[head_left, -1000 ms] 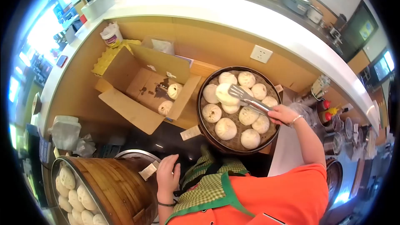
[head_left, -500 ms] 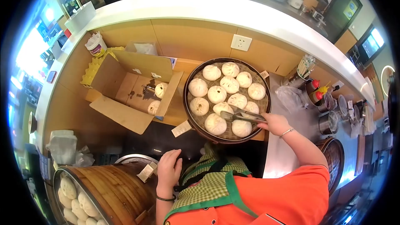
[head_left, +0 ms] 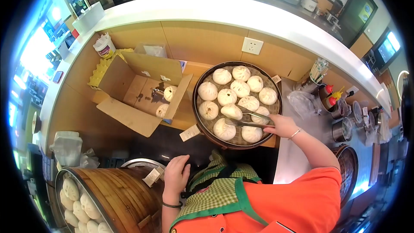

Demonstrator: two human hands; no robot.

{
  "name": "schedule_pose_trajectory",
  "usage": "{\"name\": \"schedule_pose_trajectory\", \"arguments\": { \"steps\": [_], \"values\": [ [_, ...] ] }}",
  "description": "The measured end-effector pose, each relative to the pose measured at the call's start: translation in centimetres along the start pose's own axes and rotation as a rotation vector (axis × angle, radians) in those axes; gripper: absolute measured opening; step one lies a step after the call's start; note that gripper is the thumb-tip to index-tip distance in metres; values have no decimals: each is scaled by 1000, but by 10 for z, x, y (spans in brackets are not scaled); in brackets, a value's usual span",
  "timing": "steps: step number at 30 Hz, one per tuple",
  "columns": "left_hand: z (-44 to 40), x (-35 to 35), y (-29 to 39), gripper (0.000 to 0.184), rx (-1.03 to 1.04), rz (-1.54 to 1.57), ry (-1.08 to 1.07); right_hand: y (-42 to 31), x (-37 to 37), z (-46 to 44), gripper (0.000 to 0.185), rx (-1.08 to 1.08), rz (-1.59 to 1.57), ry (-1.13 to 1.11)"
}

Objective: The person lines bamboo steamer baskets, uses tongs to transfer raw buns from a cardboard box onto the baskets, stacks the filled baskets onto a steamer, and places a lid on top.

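Note:
My right hand [head_left: 284,126] is closed around metal tongs [head_left: 254,124] above the round steamer tray [head_left: 196,118]. The tongs' tips lie by a white steamed bun [head_left: 231,111], one arm above and one below its right side; whether they squeeze it I cannot tell. Several more pleated buns [head_left: 227,97] sit on the tray's woven mat. My left hand [head_left: 176,173] holds nothing, its fingers loosely stretched, beside a bamboo steamer stack [head_left: 112,194] at lower left.
An open cardboard box [head_left: 129,116] left of the tray holds a few buns and dark stains. Plain buns [head_left: 79,209] fill the tilted-looking steamer at lower left. On the right counter stand red-capped bottles [head_left: 331,101], a plastic bag [head_left: 301,102] and metal pots [head_left: 342,129].
The tongs have opened wider, and their tips now flank the bun near the tray's middle, which looks tilted. My left hand stays nearly still; the view has shifted slightly.

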State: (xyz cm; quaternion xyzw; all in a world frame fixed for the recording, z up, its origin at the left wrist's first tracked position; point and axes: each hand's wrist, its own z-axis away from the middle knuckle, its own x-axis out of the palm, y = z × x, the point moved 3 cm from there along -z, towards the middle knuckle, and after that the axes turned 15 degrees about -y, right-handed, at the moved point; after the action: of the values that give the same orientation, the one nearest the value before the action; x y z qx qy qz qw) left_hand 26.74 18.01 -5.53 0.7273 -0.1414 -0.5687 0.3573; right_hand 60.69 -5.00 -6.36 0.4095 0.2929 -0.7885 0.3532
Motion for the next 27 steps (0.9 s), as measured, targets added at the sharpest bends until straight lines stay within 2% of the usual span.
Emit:
{"name": "schedule_pose_trajectory", "arguments": {
  "steps": [2, 6, 8, 11, 15, 17, 18, 21, 25, 27],
  "values": [
    [-3, 0, 4, 27, -4, -12, -15, -4, 6, -15, 53, 23, -58, -92],
    [-4, -2, 5, 27, 0, -37, -18, -4, 4, -21, 47, 51, 2, -42],
    [-2, -2, 2, 28, -27, -42, 6, -5, -5, -9, 41, 70, 197, 285],
    [-1, 0, 2, 28, -43, -41, -11, -9, 1, -14, 42, -7, 375, 398],
    [-1, 2, 0, 27, -68, -21, -41, -2, -4, -1, 49, -69, 199, 260],
    [1, 1, -1, 28, -87, -19, -10, 14, -14, 7, 55, 9, -111, -36],
    [1, 2, -2, 28, -88, -15, -12, 15, -19, 6, 58, 58, -155, -150],
    [-1, 5, -5, 28, -87, -31, -7, 10, -16, -8, 60, 50, -17, -242],
    [-9, 3, -3, 27, -91, -20, -49, 3, -24, -10, 60, 41, 111, -110],
    [-12, 1, -2, 27, -85, -28, -40, 3, -24, -10, 60, 8, 323, 2]
  ]
}}
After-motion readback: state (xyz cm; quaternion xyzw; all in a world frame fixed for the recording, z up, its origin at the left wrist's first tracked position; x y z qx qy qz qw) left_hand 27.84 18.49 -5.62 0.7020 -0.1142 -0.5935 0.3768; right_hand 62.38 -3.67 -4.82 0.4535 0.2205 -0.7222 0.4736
